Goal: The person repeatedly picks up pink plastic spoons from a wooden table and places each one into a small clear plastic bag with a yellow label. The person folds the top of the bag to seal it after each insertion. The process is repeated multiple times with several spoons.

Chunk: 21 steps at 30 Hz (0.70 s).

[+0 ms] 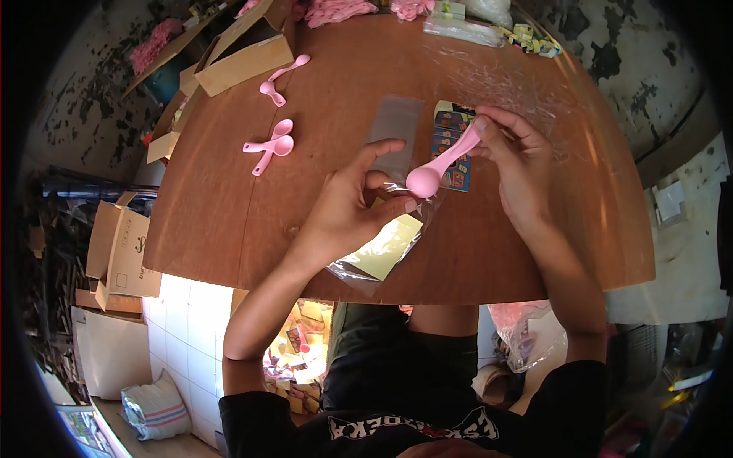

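My right hand (523,164) pinches the handle end of a pink plastic spoon (424,182), which slants down to the left. The spoon's rounded bowl is at the mouth of a small clear plastic bag (353,271). Inside that bag lies a pale yellow card (388,246). My left hand (340,206) grips the bag near its mouth between thumb and fingers. Beyond my hands lie flat clear bags (397,122) and a strip of colourful printed cards (456,145), partly covered by the spoon. Off to the left are crossed pink spoons (276,143).
More pink spoons (273,91) rest farther back on the brown wooden table (321,91). An open cardboard box (244,59) stands at the far left. Plastic-wrapped packs (464,32) and pink items (340,11) line the far edge. A white sack (156,408) sits on the floor.
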### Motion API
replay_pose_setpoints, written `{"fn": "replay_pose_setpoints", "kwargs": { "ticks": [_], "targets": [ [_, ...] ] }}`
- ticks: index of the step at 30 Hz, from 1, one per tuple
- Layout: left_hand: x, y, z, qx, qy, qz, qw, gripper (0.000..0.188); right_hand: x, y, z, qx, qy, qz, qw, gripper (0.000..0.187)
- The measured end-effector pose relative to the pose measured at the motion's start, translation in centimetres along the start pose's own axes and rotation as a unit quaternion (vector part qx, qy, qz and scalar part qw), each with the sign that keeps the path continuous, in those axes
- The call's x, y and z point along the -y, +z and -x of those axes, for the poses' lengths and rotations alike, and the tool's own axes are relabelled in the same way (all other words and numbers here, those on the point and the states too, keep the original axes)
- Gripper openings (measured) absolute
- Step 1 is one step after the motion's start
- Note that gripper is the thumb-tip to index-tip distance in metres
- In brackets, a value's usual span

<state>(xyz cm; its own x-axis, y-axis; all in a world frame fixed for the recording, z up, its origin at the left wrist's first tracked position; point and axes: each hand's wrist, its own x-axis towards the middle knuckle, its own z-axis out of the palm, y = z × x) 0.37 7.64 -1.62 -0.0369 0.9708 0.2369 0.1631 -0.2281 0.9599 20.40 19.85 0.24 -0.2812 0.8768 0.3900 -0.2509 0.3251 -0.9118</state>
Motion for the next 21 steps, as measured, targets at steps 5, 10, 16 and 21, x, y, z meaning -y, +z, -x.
{"fn": "replay_pose_setpoints", "kwargs": {
  "ticks": [5, 10, 16, 21],
  "targets": [
    [-0.3, -0.2, 0.0, 0.005, 0.013, -0.055, 0.998, 0.065, 0.4, 0.3, 0.3, 0.002, -0.007, -0.004, 1.0, 0.023],
    [-0.5, -0.1, 0.1, 0.012, 0.031, -0.03, 0.999, 0.064, 1.1, 0.9, 1.0, 0.011, 0.0, 0.019, 1.0, 0.022],
    [-1.0, -0.3, -0.1, 0.039, 0.042, -0.073, 0.996, 0.067, 1.9, 1.1, 1.2, 0.008, -0.034, 0.005, 0.999, 0.02],
    [-1.0, 0.1, -0.2, 0.06, 0.038, -0.073, 0.995, 0.066, 2.1, 1.3, 1.5, 0.004, -0.029, 0.02, 0.999, 0.018]
  ]
}}
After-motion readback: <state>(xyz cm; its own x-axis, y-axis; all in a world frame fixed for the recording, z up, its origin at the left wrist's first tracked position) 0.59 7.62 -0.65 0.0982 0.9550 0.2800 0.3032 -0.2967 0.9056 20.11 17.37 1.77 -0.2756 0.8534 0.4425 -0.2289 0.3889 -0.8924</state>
